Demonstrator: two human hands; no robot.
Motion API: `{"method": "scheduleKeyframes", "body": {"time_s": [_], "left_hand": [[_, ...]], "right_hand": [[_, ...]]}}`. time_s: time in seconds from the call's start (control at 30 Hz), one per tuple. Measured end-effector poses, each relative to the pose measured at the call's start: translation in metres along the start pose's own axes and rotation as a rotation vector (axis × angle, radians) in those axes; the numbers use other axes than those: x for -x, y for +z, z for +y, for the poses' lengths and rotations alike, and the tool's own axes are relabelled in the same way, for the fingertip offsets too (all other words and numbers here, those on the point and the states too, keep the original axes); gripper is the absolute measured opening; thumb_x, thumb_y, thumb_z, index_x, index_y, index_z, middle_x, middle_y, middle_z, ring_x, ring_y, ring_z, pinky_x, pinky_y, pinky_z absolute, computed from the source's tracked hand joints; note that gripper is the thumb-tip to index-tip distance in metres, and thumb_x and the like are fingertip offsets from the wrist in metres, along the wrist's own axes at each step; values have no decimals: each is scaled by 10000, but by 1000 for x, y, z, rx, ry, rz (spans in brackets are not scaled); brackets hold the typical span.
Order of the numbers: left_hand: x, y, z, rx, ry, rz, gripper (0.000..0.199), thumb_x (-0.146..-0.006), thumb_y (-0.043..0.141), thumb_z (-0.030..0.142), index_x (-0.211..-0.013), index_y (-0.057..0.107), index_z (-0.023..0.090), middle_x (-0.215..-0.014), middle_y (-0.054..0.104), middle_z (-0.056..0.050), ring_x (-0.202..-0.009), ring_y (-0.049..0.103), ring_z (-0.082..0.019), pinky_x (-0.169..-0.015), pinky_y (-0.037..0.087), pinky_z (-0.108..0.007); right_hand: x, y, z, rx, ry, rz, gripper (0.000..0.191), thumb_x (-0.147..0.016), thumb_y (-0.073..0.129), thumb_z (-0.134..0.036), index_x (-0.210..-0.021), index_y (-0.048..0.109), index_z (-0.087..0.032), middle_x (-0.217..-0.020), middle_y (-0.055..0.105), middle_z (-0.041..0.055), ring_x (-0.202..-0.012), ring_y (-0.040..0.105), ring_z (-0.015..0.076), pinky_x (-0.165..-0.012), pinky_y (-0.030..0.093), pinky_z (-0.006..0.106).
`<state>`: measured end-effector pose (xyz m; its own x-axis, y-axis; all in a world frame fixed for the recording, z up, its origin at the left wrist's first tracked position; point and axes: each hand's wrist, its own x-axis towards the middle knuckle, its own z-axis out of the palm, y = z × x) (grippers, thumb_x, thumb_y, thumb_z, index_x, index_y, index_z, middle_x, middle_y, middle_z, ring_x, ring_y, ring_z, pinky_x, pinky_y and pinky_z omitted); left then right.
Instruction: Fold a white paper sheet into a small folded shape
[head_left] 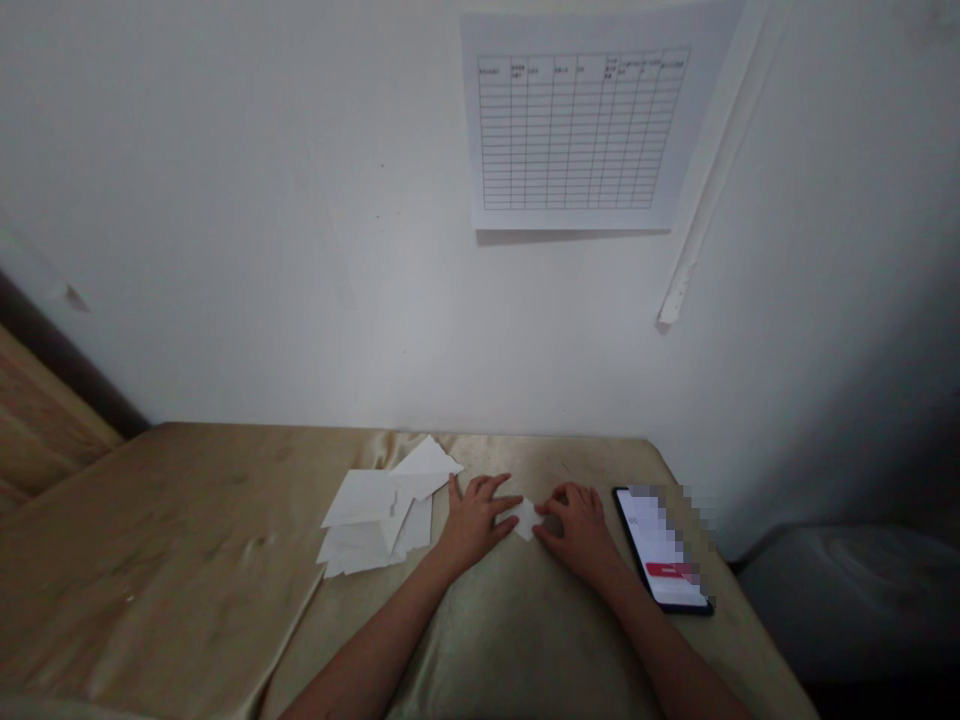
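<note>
A small folded piece of white paper [526, 521] lies on the cloth-covered surface between my two hands. My left hand [480, 515] has its thumb and index fingertip at the paper's left edge, while its other fingers spread outward. From the other side, my right hand [581, 525] holds the right edge with thumb and index finger, the remaining fingers curled. Just left of my left hand is a loose pile of white paper sheets [360, 497], some overlapping and creased.
A phone [651, 560] with its screen lit lies right of my right hand. Shiny tan cloth [210, 540] covers the surface, which meets a white wall [315, 250]. A printed table sheet [577, 130] hangs there. A grey rounded object [847, 580] stands beyond the right edge.
</note>
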<state>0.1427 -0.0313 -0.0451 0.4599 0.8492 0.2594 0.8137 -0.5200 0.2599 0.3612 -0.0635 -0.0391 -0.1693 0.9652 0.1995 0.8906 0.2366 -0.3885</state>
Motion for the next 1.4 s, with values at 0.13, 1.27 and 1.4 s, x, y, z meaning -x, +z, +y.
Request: {"method": "scheduleKeyframes", "body": {"time_s": [0.13, 1.27, 1.4], "left_hand": [[0, -2, 3, -44, -1, -11, 334, -927, 606, 465, -1259, 627, 482, -1535, 460, 19, -1356, 422, -337, -1107, 3, -788], [-7, -2, 1, -87, 4, 54, 270, -904, 659, 426, -1166, 678, 489, -1549, 424, 24, -1331, 451, -332, -1103, 31, -806], [-5, -3, 3, -67, -3, 71, 189, -877, 700, 387, -1064, 722, 407, -1546, 423, 6, -1340, 437, -338, -1104, 30, -806]], "right_hand": [[0, 1, -1, 56, -18, -12, 363, -866, 656, -433, -1226, 656, -383, -1291, 556, 71, -1296, 434, 283, -1153, 195, 553], [-5, 1, -5, 125, -8, -86, 429, -905, 581, -512, -1328, 577, -441, -1431, 497, 64, -1381, 350, 316, -1161, 124, 605], [-6, 0, -5, 107, -12, -86, 414, -897, 596, -504, -1304, 601, -429, -1412, 514, 62, -1376, 357, 313, -1161, 119, 606]]}}
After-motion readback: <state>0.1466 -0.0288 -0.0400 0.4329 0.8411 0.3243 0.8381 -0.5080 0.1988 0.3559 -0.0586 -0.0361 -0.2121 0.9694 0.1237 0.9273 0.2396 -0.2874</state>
